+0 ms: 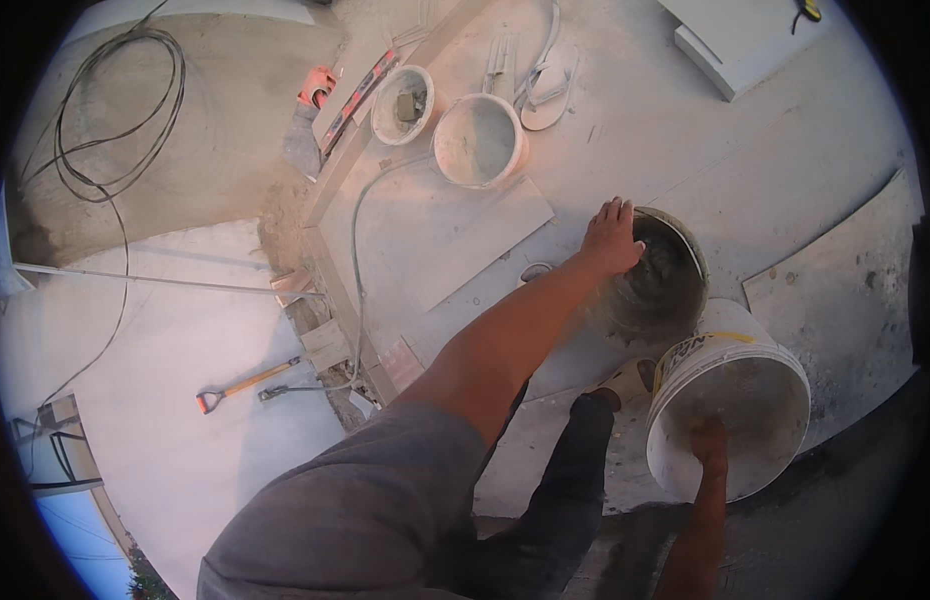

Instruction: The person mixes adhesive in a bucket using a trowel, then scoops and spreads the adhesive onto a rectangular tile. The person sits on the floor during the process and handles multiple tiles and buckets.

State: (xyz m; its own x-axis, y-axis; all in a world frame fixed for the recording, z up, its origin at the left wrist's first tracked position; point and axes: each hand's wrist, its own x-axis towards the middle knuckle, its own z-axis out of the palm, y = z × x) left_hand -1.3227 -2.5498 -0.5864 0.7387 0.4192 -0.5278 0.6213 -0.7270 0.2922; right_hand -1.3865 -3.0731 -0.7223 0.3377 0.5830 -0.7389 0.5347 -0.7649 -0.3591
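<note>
My left hand grips the rim of a round bucket of grey wet mortar, with the fingers over the far-left side and the thumb toward the inside. Close by on the near right, a large white bucket leans with its mouth toward me. Into that mouth reaches my right hand, its fingers curled. Whatever it may hold is not visible. Pale residue coats the white bucket's inner wall.
Two smaller buckets, a pair of flip-flops and a spirit level lie farther off. A long tile and hose are left of my arm. A shovel lies lower left; a board sits at right.
</note>
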